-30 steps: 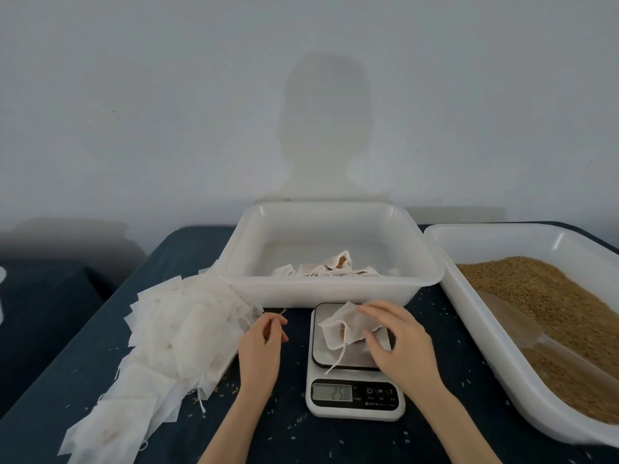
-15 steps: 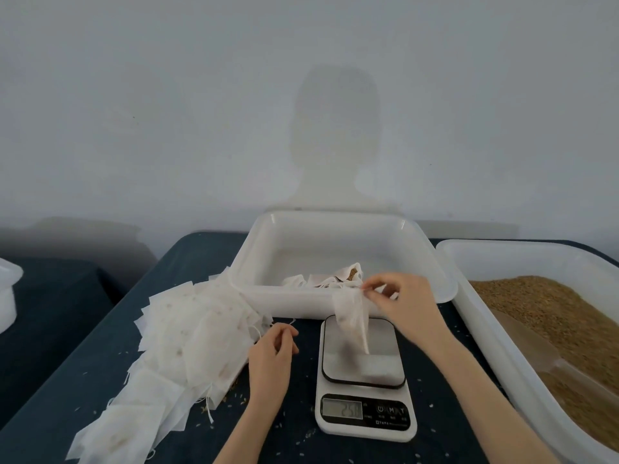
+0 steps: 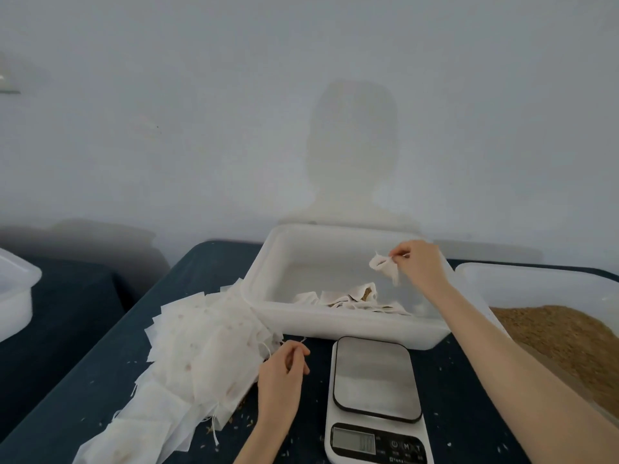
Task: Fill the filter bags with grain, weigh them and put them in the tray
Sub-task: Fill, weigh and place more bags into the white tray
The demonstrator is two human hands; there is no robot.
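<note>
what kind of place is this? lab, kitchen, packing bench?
Probably a small hand-packing bench: a white digital scale, a heap of empty white filter bags, and a white plastic bin of brown grain on a dark cloth-covered table.
</note>
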